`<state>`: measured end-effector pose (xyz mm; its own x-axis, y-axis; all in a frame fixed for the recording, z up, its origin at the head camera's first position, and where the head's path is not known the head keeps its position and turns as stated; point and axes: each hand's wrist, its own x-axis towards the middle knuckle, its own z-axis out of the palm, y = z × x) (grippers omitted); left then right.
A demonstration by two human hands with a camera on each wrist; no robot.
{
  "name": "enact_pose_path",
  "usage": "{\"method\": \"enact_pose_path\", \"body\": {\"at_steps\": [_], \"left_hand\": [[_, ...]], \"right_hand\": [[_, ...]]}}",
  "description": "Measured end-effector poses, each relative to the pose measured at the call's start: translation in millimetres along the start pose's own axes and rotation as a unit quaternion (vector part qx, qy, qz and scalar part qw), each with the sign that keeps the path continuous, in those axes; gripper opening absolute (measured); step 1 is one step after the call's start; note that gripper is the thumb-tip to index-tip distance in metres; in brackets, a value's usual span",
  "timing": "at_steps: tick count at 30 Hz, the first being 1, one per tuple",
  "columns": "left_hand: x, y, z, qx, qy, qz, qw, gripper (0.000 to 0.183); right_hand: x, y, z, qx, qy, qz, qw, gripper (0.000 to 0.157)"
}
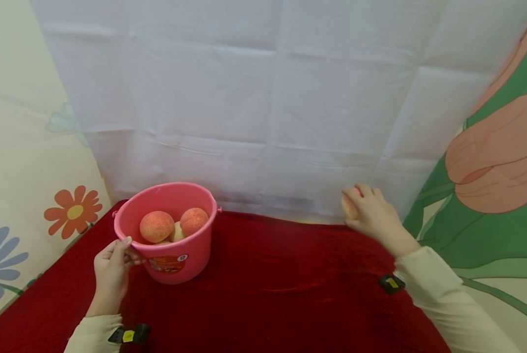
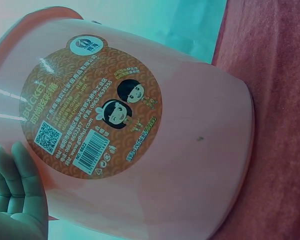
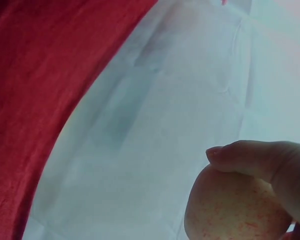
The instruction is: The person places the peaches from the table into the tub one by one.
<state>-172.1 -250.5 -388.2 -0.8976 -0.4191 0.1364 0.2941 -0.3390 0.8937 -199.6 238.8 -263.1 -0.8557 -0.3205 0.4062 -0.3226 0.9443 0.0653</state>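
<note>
A pink bucket stands on the left of the red cloth, with several peaches inside. My left hand grips the near-left part of its rim, thumb over the edge and fingers against the outer wall. In the left wrist view the bucket's round orange label faces the camera, beside the curled fingers. Over at the right, my right hand holds one more peach near the cloth's back edge. The right wrist view shows the thumb pressed on top of this pale, red-speckled peach; the other fingers are mostly hidden.
The red cloth covers the table. A creased white sheet hangs right behind its back edge. Flower-printed hangings flank it on both sides. Each wrist wears a dark strap with a camera.
</note>
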Motion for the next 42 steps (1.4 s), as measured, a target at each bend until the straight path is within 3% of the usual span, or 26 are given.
{"method": "enact_pose_path", "body": {"at_steps": [26,42], "left_hand": [[-0.8,0.7,0.3,-0.006,-0.002,0.005,1.0,0.034],[-0.7,-0.9,-0.2,-0.001,-0.005,0.002,1.0,0.034]], "right_hand": [[29,-34,-10.6,-0.011,0.031,-0.051,0.998,0.066],[47,-63,-9.8,-0.029,0.041,-0.108,0.993,0.068]]}}
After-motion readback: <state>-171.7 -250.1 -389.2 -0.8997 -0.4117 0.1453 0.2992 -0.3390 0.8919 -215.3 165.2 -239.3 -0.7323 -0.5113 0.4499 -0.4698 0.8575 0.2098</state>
